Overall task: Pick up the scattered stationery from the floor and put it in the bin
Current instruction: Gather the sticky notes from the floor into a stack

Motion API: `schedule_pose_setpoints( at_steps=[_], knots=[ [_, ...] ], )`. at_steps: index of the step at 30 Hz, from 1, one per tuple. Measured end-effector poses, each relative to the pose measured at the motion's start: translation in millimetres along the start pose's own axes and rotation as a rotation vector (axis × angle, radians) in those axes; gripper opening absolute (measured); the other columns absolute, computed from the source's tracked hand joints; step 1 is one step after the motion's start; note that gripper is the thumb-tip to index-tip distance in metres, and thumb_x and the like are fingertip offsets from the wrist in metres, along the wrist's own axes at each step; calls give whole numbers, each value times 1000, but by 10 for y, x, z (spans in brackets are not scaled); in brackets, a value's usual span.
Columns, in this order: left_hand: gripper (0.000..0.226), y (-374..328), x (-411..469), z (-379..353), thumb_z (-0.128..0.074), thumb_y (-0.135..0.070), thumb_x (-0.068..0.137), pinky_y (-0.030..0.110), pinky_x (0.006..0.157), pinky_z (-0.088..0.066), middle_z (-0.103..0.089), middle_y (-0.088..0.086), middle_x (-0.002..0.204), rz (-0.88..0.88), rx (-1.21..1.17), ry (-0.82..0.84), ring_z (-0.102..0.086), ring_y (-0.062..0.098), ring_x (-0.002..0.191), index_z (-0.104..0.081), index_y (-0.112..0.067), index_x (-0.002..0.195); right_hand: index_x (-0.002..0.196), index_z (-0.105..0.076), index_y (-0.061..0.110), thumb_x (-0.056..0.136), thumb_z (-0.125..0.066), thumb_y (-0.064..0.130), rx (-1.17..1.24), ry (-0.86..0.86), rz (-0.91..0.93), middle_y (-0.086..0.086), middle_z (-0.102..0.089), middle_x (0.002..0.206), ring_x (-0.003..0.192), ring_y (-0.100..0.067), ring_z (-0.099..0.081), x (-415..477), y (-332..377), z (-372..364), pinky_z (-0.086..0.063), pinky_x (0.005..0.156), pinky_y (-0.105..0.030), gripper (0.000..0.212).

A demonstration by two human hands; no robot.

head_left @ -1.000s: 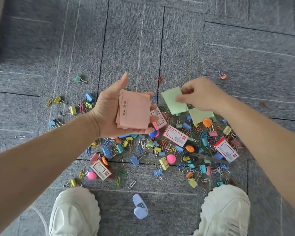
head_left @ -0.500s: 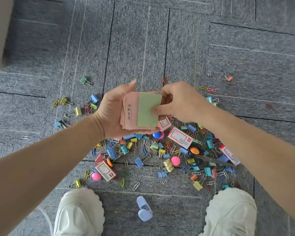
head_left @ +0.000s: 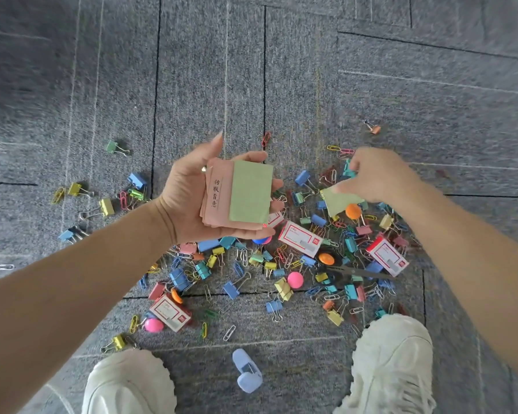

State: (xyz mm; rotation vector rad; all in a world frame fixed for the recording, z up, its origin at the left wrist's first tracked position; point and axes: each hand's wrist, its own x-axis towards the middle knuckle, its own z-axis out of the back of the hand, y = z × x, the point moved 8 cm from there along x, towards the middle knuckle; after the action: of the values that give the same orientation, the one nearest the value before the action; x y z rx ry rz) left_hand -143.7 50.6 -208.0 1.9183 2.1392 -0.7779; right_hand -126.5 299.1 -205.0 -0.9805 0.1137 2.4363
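While the left hand [head_left: 189,201] cradled a pink note stack [head_left: 219,201] topped by a green note [head_left: 250,191], the right hand [head_left: 377,177] hung low.
It pinched a second green note [head_left: 340,203] lying among binder clips [head_left: 231,289] on the carpet [head_left: 281,85].

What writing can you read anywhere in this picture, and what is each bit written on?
"传朕旨意": handwritten top to bottom on the pink paper stack held in the left hand.
White-and-red boxes: the printed labels and the red logo are too small and blurred to read.
Nothing else shows readable text.
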Motion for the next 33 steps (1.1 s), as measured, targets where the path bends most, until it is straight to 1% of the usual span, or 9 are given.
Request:
schedule_pose_setpoints(
  at_steps=[4, 9, 13, 16, 18, 21, 26, 30, 33],
  knots=[
    [63, 13, 57, 8, -54, -65, 71, 60, 91, -49, -63, 16, 124, 16, 10, -70, -62, 40, 108, -61, -23, 117, 110, -50, 19, 79, -77, 36, 43, -119, -21, -12, -48, 115, 92, -33, -57, -1, -107, -66, -51, 80, -43, 45],
    [64, 47, 77, 46, -49, -64, 75, 51, 81, -55, -66, 17, 119, 24, -7, -161, -64, 38, 102, -59, -20, 121, 106, -61, 34, 90, -67, 29, -8, -114, 175, -2, -36, 117, 90, -23, -55, -45, 25, -191, -52, 78, -40, 18],
    [65, 72, 83, 35, -52, -62, 74, 51, 77, -57, -66, 18, 120, 45, -15, -162, -64, 39, 101, -60, -19, 122, 93, -62, 27, 89, -71, 30, -13, -79, 251, 1, -37, 112, 94, -22, -51, -68, 62, -261, -51, 83, -42, 10],
    [65, 99, 101, 26, -53, -63, 74, 53, 85, -54, -63, 18, 124, 67, -14, -110, -62, 39, 106, -59, -20, 121, 80, -61, 23, 84, -77, 31, 10, -56, 271, 0, -42, 108, 100, -23, -51, -106, 72, -305, -48, 89, -40, 17],
    [64, 124, 130, 31, -54, -64, 75, 55, 89, -51, -61, 18, 126, 82, -31, -76, -60, 40, 109, -59, -20, 121, 80, -62, 20, 84, -77, 28, 56, -67, 270, 0, -49, 100, 93, -21, -54, -166, 62, -236, -44, 79, -33, 17],
    [64, 141, 205, -8, -55, -64, 76, 59, 95, -47, -59, 18, 126, 88, -63, -45, -56, 42, 113, -58, -19, 122, 83, -63, 15, 86, -77, 25, 356, -117, 178, 3, -58, 75, 65, -15, -51, -361, -9, 35, -37, 55, -22, 17],
    [70, 125, 342, -220, -54, -67, 75, 64, 94, -47, -60, 16, 126, 39, -107, -67, -59, 41, 111, -59, -20, 127, 83, -60, 12, 90, -69, 8, 1364, 30, 42, -4, -54, 69, 61, -12, -49, -957, 249, 220, -44, 52, -21, 11],
    [78, 264, 331, -324, -46, -71, 77, 67, 102, -40, -64, 17, 122, 68, -97, 31, -57, 43, 116, -62, -16, 131, 82, -61, 10, 86, -71, 6, 1395, 196, 62, -5, -61, 67, 58, -12, -56, -1078, 555, 151, -44, 51, -22, 11],
    [70, 348, 329, -292, -48, -69, 78, 68, 99, -43, -65, 19, 114, 116, -90, 30, -56, 43, 114, -72, -14, 113, 80, -63, 9, 84, -77, 8, 1099, 103, 52, -6, -66, 63, 53, -13, -59, -924, 620, 43, -49, 51, -24, 14]
  ],
)
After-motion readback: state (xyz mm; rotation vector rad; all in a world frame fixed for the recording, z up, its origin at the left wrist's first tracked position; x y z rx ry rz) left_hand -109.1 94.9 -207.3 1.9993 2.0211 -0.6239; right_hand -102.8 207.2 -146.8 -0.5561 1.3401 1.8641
